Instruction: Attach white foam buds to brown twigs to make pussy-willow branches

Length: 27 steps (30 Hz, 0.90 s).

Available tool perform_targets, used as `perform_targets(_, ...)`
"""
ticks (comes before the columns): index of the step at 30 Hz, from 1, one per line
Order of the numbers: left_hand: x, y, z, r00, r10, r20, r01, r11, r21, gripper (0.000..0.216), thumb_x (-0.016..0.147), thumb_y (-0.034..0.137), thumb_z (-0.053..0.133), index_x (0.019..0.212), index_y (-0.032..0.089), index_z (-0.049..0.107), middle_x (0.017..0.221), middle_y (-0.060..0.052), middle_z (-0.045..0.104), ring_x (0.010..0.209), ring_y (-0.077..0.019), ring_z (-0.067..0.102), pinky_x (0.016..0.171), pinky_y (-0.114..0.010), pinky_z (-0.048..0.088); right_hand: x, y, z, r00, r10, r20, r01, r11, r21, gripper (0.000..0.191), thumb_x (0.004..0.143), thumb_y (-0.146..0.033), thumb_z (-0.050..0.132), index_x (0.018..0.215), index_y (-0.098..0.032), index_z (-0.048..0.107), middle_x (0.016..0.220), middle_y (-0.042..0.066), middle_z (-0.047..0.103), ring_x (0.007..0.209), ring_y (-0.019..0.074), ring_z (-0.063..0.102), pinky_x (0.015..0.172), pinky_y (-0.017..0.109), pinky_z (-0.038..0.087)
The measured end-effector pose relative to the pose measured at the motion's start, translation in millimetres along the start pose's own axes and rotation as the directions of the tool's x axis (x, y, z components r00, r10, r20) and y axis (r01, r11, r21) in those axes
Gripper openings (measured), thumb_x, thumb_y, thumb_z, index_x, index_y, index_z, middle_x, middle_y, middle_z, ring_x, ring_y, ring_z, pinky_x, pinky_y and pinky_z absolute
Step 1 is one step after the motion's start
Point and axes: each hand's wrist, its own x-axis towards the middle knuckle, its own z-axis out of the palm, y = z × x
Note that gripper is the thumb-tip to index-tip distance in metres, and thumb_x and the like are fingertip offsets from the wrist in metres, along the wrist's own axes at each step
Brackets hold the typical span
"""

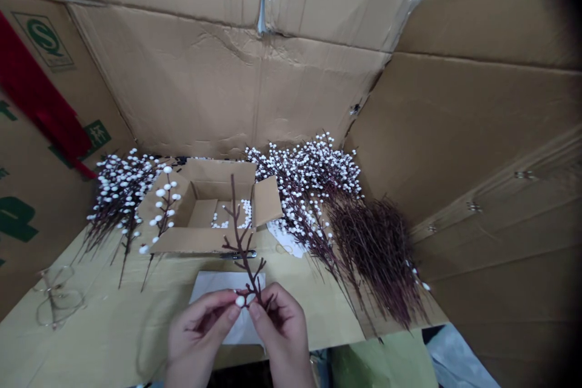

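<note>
My right hand [282,322] pinches the lower part of a brown artificial twig [242,248], which stands upright with short bare side stems. Between thumb and finger, my left hand [204,324] grips a white berry [239,301] at one of the twig's low side stems. A second white berry shows just right of it. Whether the berry is seated on the stem I cannot tell. Under both hands lies a white sheet [227,284]. Behind the twig stands an open cardboard box [182,241] with loose white berries [245,213] inside.
White-berried branches [127,179] are heaped at the left, and a larger heap of berried branches [313,163] lies at the right. Beside that is a bundle of bare brown twigs [377,254]. Eyeglasses [57,300] rest at the table's left. Cardboard walls [195,85] enclose the table.
</note>
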Motion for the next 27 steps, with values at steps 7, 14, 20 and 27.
perform_targets(7,0.0,13.7,3.8,0.997,0.076,-0.007,-0.076,0.996,0.047,0.010,0.057,0.024,0.087,0.065,0.028,0.082,0.061,-0.003,0.079,0.053,-0.0185,0.075,0.053,-0.013,0.058,0.9,8.2,-5.5,0.995,-0.022,0.095,0.030,0.996,-0.089,0.035,0.082,-0.048,0.066,0.064,-0.020,0.055,0.059,-0.005,0.045,0.056,0.0116,0.039,0.054,0.023,0.037)
perform_targets(14,-3.8,21.3,3.4,0.987,0.158,-0.040,-0.151,0.979,0.138,0.010,0.055,0.025,0.088,0.061,0.028,0.081,0.057,-0.003,0.077,0.048,-0.0209,0.074,0.050,-0.018,0.060,-1.7,18.8,-9.8,0.993,-0.048,0.112,0.061,0.991,-0.116,0.026,0.085,-0.038,0.065,0.068,-0.020,0.058,0.060,-0.004,0.048,0.056,0.0121,0.041,0.054,0.023,0.039)
perform_targets(20,-1.9,23.5,1.2,0.965,0.262,0.013,-0.260,0.947,0.189,0.010,0.060,0.025,0.087,0.064,0.032,0.081,0.059,-0.002,0.078,0.048,-0.0205,0.074,0.052,-0.020,0.062,-1.9,21.8,-10.8,0.993,-0.051,0.105,0.062,0.993,-0.102,0.025,0.084,-0.038,0.067,0.067,-0.020,0.059,0.061,-0.003,0.049,0.057,0.0126,0.042,0.055,0.024,0.040)
perform_targets(27,0.2,24.8,1.1,0.949,0.310,0.056,-0.315,0.930,0.187,0.015,0.064,0.023,0.085,0.068,0.037,0.081,0.062,0.002,0.079,0.051,-0.0169,0.075,0.055,-0.015,0.061,-1.0,22.7,-10.4,0.992,-0.027,0.127,0.038,0.996,-0.082,0.028,0.085,-0.041,0.065,0.068,-0.020,0.058,0.061,-0.004,0.048,0.057,0.0123,0.043,0.055,0.023,0.040)
